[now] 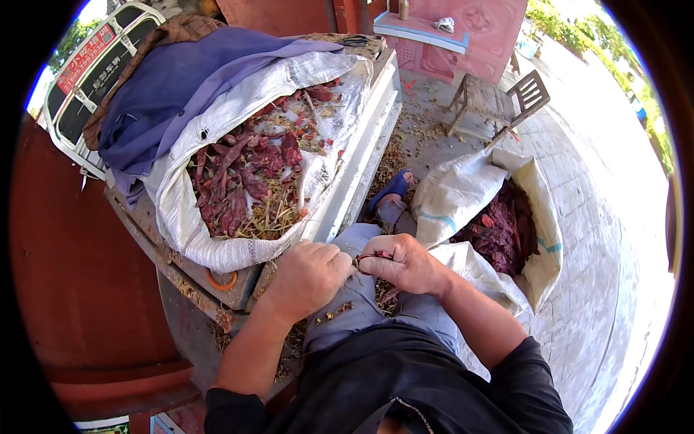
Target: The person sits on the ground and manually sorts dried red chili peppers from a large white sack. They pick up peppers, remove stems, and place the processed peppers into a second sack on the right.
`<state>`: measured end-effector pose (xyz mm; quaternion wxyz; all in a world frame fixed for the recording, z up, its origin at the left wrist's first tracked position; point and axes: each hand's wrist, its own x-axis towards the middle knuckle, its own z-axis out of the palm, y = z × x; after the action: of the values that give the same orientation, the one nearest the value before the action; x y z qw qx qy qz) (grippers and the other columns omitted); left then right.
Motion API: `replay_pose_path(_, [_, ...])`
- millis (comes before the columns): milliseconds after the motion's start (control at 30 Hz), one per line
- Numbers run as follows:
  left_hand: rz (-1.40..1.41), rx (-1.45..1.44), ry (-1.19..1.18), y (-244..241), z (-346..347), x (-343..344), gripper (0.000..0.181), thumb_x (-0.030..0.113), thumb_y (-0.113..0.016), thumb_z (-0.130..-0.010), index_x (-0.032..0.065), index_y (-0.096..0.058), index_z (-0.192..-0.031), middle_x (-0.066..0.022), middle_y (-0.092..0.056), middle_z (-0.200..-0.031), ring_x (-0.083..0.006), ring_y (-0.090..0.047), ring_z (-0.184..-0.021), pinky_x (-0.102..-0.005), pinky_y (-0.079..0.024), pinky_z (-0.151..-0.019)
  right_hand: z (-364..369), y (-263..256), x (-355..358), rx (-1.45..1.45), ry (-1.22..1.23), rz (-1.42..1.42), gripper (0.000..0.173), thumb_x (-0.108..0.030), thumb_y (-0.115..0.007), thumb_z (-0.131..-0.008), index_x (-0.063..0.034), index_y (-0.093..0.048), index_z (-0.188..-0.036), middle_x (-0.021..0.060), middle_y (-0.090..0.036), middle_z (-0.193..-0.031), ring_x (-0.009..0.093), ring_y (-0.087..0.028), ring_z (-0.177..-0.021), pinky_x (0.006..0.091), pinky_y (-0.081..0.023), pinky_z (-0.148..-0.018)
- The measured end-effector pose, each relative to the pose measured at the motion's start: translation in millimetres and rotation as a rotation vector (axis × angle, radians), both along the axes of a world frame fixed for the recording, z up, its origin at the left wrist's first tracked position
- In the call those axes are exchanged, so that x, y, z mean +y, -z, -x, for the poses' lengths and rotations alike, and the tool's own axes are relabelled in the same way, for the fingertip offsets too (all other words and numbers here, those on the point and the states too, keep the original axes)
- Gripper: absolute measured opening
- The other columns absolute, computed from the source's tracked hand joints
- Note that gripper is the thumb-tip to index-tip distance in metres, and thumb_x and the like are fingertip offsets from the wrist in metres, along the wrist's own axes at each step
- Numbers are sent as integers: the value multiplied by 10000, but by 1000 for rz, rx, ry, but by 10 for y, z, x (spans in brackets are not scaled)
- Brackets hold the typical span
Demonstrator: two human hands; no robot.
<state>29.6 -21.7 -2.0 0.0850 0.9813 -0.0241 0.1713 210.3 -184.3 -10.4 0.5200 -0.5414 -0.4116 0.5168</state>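
Note:
Over my lap, my right hand [401, 263] is closed on a dark red dried chili pepper [375, 262]. Right beside it is my left hand [320, 274], its fingers curled and its fingertips by the pepper's stem end; whether they pinch the stem is hidden. A white woven sack [217, 255] lies spread on the truck bed at the left, with dried red peppers [233, 179], stems and bits of debris on it. An upright woven sack [545, 217] at my right has its mouth rolled back and holds dark red dried peppers [501, 238].
A blue-purple cloth [190, 81] covers the sack's far side. The metal-edged truck bed [352, 179] borders my legs. Beyond the right sack stands a small wooden chair [488, 103]. Dry plant scraps [398, 146] litter the floor. A pink tiled ledge [420, 32] is farther back.

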Motion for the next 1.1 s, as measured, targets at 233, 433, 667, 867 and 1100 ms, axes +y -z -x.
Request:
replay_pose_path(233, [366, -108, -201, 508, 9, -301, 182, 202, -804, -915, 58, -694, -925, -118, -651, -779, -357, -675, -733, -468, -522, -665, 121, 605, -32, 756, 512, -136, 183, -246, -692, -1093, -71, -661, -1048, -35, -500, -757, 74, -429, -636, 258, -330, -557])
replay_pose_path(433, [251, 13, -283, 99, 105, -169, 234, 174, -812, -908, 58, -783, -1110, -130, -745, -916, -345, -731, -818, -466, -555, -720, -1155, 709, -944, -249, 871, 42, 246, -204, -703, -1050, 6, -695, -1178, 72, -661, -892, 158, -626, -769, 311, -493, -698])
replay_pose_path(667, [-80, 88, -582, -4, 131, 1368, 309, 41, -660, -934, 130, -785, -1201, -103, -704, -1193, -350, -717, -1053, -483, -578, -882, -1452, 673, -1328, -1062, 943, 153, 384, -171, -716, -991, 53, -706, -1302, 232, -751, -1170, 324, -763, -1055, 411, -592, -932])
replay_pose_path(867, [-107, -27, -499, 99, 177, 1623, 314, 31, -698, -903, 132, -744, -1197, -96, -688, -1206, -351, -717, -1075, -491, -584, -897, -868, 721, -912, -652, 799, 16, 260, -102, -715, -1013, 61, -735, -1216, 162, -753, -1085, 211, -753, -985, 349, -592, -899])
replay_pose_path(1100, [377, -416, -504, -271, 518, 1135, 306, 125, -778, -999, 8, -696, -1270, -116, -700, -1168, -191, -690, -945, -328, -563, -875, -263, 327, -209, -670, 539, -223, 355, -175, -782, -954, 12, -713, -1247, 172, -732, -1157, 292, -719, -1070, 406, -566, -962])
